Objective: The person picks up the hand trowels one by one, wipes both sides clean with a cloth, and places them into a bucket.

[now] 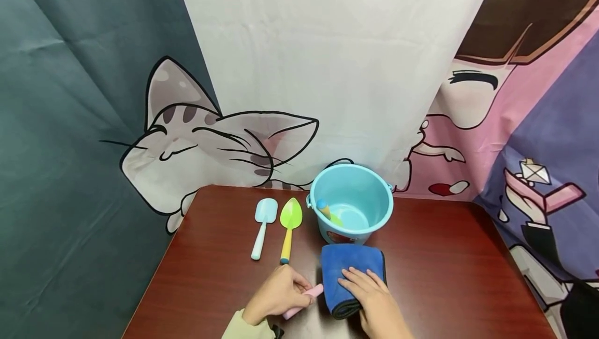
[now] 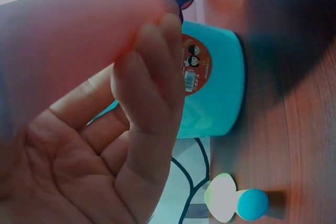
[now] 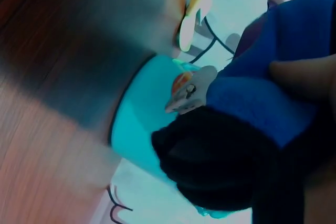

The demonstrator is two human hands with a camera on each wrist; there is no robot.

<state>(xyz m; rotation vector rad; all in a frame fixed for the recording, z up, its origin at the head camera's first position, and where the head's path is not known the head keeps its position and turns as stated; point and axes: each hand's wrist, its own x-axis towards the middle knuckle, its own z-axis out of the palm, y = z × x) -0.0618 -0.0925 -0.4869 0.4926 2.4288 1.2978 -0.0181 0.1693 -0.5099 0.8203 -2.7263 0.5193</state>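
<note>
My left hand [image 1: 284, 295] pinches a smooth pink handle-like piece [image 1: 315, 291] between thumb and fingers; up close in the left wrist view the pink piece [image 2: 68, 40] widens away from the fingertips. My right hand [image 1: 374, 297] grips a folded blue towel [image 1: 334, 276] with black edging, its fingers spread over the top. In the right wrist view the thumb presses on the towel [image 3: 252, 98], which overlaps the bucket. Just behind it stands a light blue bucket [image 1: 383, 217]. A yellow handle with a blue end [image 1: 323, 206] leans inside, with green at its lower end.
Left of the bucket, a pale blue toy shovel [image 1: 259, 240] and a green trowel with a yellow handle [image 1: 291, 214] lie side by side on the brown table [image 1: 210, 276]. A cartoon-printed curtain [image 1: 299, 68] hangs along the table's back edge.
</note>
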